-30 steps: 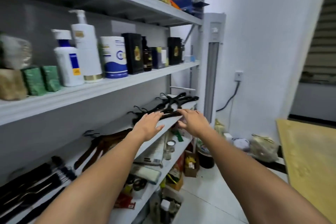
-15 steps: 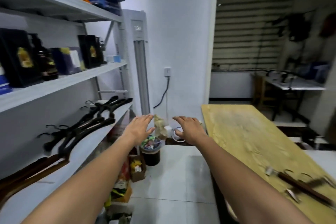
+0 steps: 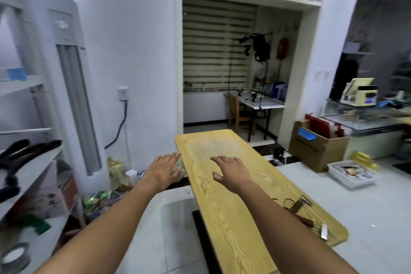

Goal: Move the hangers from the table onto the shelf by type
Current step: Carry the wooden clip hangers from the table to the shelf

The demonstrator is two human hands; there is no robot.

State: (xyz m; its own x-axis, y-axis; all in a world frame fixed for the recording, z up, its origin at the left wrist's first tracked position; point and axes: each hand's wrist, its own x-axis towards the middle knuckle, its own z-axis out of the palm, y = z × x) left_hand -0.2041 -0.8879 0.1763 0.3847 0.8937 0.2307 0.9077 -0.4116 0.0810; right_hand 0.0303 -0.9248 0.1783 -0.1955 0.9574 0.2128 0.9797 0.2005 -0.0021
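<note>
A long yellow wooden table (image 3: pixel 224 211) runs down the middle of the view. Near its right edge lies a brown wooden hanger with metal clips (image 3: pixel 299 209), partly hidden behind my right forearm. Black hangers (image 3: pixel 26 151) lie on the grey shelf (image 3: pixel 29 176) at the far left. My left hand (image 3: pixel 163 171) hovers with straight fingers just left of the table's edge and holds nothing. Over the table's middle, my right hand (image 3: pixel 231 171) is spread flat and empty, above and left of the brown hanger.
A tall white air conditioner (image 3: pixel 71 87) stands by the wall beside the shelf. Bags and boxes (image 3: pixel 104 198) crowd the floor under the shelf. A cardboard box (image 3: pixel 315 147) and a white tray (image 3: pixel 351 173) sit on the floor at right. A desk with a chair (image 3: pixel 253 107) stands in the back room.
The view has swung right, from the shelf to the table. Both empty hands have moved off the black hangers on the shelf and now hover at the table.
</note>
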